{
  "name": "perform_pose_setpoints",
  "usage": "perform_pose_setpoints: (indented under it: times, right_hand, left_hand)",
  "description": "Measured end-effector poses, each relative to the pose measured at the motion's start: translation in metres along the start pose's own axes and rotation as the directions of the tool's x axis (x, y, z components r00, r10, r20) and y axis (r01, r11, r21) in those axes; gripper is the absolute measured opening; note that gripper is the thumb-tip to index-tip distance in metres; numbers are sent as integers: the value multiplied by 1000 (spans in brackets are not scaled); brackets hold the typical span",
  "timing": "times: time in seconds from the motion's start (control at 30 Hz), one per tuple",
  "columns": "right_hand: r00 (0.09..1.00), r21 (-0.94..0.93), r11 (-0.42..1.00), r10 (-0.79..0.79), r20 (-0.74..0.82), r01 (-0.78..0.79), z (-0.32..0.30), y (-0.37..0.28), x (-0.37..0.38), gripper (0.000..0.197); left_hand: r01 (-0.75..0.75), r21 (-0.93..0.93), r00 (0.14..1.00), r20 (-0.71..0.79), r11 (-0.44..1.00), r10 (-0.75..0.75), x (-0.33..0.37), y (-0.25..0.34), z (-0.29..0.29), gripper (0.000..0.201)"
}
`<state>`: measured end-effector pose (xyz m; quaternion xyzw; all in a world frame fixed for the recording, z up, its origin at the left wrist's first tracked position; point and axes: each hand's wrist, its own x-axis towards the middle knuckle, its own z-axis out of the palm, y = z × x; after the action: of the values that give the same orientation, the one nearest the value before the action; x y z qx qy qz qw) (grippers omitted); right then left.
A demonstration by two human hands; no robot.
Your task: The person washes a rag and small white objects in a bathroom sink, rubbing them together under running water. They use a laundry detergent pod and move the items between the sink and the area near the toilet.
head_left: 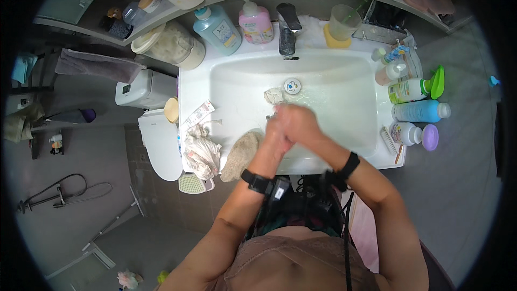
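Note:
Over the white sink basin [344, 129] my two hands are closed together, blurred by motion. My right hand [302, 122] lies over and against my left hand [276, 131]; whatever is between them is hidden. Just beyond the fingertips a small crumpled whitish cloth [273, 95] lies in the basin; I cannot tell whether the fingers touch it. Beside it is a round drain plug [292, 86] with a printed picture, and shallow water glints around it. Draped over the front left rim, near my left wrist, hangs a beige cloth [240, 156].
A faucet [288, 32] stands at the back, with a pink pump bottle [256, 24] and blue pump bottle [217, 31] to its left. A crumpled white cloth [202, 153] lies on the left counter. Several bottles, including a blue one [417, 111], and a brush [388, 141] line the right edge.

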<state>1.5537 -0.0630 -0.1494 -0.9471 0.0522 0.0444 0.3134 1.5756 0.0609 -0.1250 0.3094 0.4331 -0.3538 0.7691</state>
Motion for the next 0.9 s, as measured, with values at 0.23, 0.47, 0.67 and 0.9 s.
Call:
perform_pose_setpoints:
  times: [0.23, 0.47, 0.67, 0.9]
  right_hand:
    - [993, -133, 985, -107, 49, 112, 4, -43, -14, 21]
    - [995, 70, 993, 91, 32, -93, -14, -37, 0, 58]
    - [986, 14, 989, 146, -84, -145, -26, 11, 41, 37]
    - [988, 19, 1000, -17, -152, 20, -14, 15, 37, 35]
  left_hand:
    - [-141, 190, 977, 185, 972, 106, 25, 20, -34, 35]
    - [-98, 157, 957, 287, 983, 49, 19, 18, -26, 40]
    - [-86, 249, 950, 311, 965, 5, 21, 9, -20, 43]
    - [9, 144, 924, 376, 990, -63, 27, 8, -32, 43]
